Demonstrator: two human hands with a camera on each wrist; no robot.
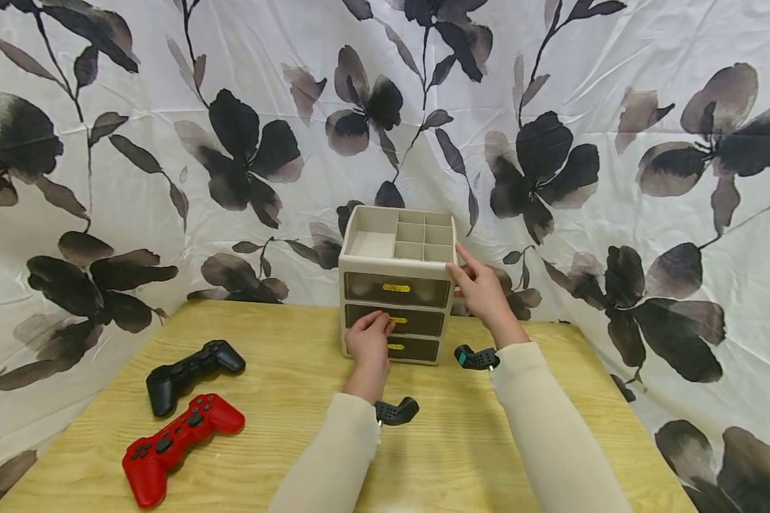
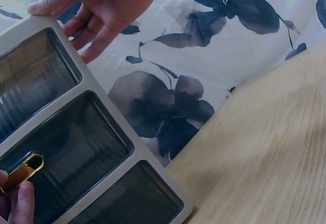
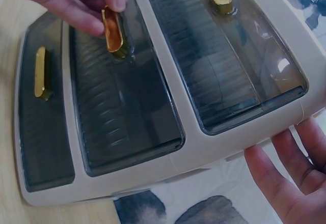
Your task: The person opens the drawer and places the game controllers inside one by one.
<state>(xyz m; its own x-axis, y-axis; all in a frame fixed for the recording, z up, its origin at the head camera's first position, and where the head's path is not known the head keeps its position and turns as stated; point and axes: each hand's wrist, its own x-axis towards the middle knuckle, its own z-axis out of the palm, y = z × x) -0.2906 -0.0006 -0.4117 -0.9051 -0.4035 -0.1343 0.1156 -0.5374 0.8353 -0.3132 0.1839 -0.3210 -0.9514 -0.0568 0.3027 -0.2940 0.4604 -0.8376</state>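
Note:
A small cream drawer organizer (image 1: 394, 263) stands upright on the table against the cloth. Three dark see-through drawers with gold handles fill its front, all pushed in. My left hand (image 1: 368, 345) pinches the gold handle (image 3: 113, 30) of the middle drawer (image 2: 86, 147) between thumb and fingers. At the upper right of the organizer, my right hand (image 1: 484, 288) rests on its side with fingers extended. Its thumb lies at the top front corner, as the left wrist view shows. Above the drawers, the organizer's top tray (image 1: 372, 244) has several compartments.
A black game controller (image 1: 192, 374) and a red game controller (image 1: 182, 442) lie on the left of the wooden table (image 1: 282, 370). White cloth (image 1: 334, 43) with dark flowers hangs behind and along the sides. Each wrist wears a small black device.

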